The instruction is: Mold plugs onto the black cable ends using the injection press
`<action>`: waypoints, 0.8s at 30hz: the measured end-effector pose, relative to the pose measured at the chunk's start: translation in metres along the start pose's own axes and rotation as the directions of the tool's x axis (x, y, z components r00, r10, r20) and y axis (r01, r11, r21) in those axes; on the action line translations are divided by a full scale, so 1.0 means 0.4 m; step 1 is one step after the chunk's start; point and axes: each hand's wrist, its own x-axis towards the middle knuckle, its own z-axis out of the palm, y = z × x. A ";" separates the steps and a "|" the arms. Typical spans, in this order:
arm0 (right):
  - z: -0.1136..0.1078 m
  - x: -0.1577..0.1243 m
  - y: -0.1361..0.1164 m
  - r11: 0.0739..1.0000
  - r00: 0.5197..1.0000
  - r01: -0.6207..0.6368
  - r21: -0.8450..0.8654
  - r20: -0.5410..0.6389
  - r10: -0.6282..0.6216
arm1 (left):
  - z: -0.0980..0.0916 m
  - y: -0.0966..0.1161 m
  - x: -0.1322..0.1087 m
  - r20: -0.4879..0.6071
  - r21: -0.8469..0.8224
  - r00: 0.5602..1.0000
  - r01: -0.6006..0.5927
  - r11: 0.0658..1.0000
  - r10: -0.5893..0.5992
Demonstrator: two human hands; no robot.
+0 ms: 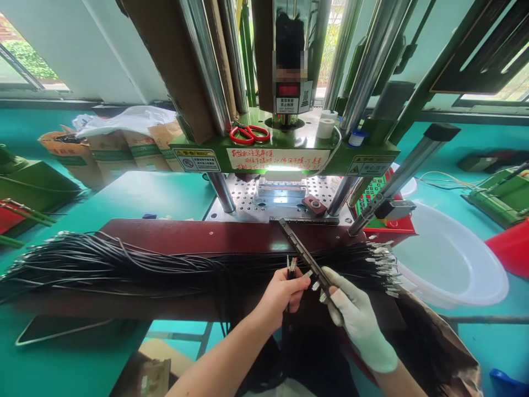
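You have one bare left grip (281, 291) and one gloved right grip (354, 314), one held bar (305, 255) — all lower centre — plus one pair of red scissors (248, 132) and one red-lettered sign (273, 159), upper centre.

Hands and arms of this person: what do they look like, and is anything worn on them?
The left hand is bare, with no sleeve on its forearm. The right hand wears a short, whitish glove; no sleeve shows beyond it.

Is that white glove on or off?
On: the white glove covers the right hand down to the wrist, while the left hand is bare.
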 end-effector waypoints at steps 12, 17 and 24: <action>-0.003 0.001 -0.006 1.000 0.998 -0.015 0.027 -0.067 0.017 | -0.004 -0.008 0.000 -0.178 0.168 0.921 -0.318 0.933 0.346; -0.009 0.006 -0.011 0.997 0.999 -0.017 0.071 -0.050 0.021 | -0.009 -0.006 -0.004 -0.211 0.129 0.922 -0.304 0.944 0.326; -0.018 0.004 0.001 0.998 0.999 -0.043 0.054 -0.011 0.044 | -0.009 0.009 -0.003 -0.025 0.141 0.994 -0.098 0.985 0.102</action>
